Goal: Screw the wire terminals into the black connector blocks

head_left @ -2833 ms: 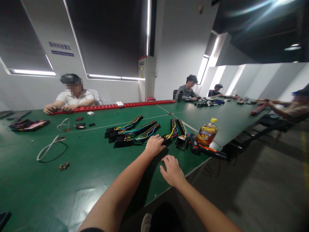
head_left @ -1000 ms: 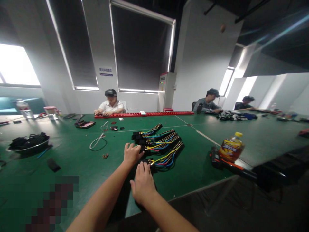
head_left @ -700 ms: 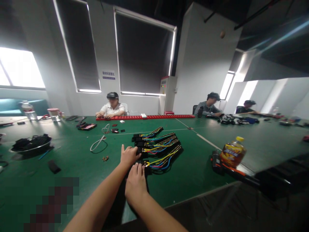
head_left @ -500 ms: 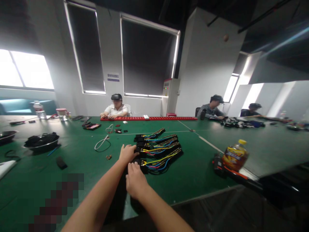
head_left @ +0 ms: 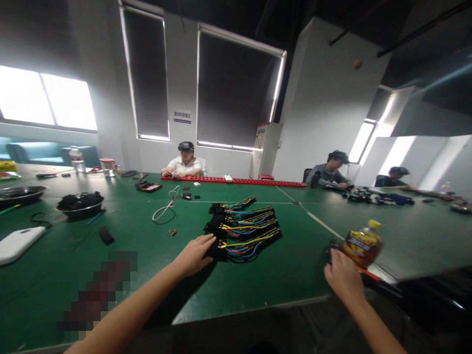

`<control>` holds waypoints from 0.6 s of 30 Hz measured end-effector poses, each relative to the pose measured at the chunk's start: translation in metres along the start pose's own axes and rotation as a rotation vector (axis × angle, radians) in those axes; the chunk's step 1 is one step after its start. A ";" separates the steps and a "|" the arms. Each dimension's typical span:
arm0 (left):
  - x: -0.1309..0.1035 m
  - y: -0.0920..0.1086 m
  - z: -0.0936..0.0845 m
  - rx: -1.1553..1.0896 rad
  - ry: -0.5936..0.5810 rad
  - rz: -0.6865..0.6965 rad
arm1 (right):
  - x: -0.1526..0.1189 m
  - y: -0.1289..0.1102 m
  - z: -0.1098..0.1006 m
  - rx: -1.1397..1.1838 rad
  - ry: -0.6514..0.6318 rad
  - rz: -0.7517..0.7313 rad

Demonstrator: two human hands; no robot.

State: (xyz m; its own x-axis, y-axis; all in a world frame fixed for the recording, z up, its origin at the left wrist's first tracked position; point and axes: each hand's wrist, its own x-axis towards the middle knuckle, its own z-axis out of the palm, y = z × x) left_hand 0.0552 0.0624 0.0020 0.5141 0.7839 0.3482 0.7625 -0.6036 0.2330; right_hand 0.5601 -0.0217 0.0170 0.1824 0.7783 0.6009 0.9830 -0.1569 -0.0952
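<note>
Green bench [head_left: 254,285]: my left hand [head_left: 195,254] touches a black multicolour-wired module [head_left: 221,253], right hand [head_left: 343,274] on a black-orange tool [head_left: 373,278]; can't tell if either's gripping.

Wall sign [head_left: 182,116] and bottle label [head_left: 359,247] seem illegible.

A head-worn camera faced forward and down over the desk [head_left: 302,260] — left hand [head_left: 195,254] and right hand [head_left: 343,275] near, back wall [head_left: 180,73] far.
</note>
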 end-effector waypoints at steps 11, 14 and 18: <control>-0.002 0.000 -0.010 -0.238 0.038 -0.047 | 0.007 0.087 0.002 -0.421 -0.408 0.040; -0.014 0.003 -0.015 -0.277 0.024 -0.054 | 0.019 0.092 0.011 -0.404 -0.427 0.045; -0.036 0.004 -0.023 -0.323 -0.006 -0.073 | 0.034 0.101 0.024 -0.353 -0.429 0.097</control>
State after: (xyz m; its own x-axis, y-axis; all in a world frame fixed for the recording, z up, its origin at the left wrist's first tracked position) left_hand 0.0307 0.0280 0.0110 0.4657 0.8270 0.3148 0.6341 -0.5600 0.5331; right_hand 0.6659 0.0037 0.0084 0.3362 0.9161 0.2186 0.9085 -0.3766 0.1812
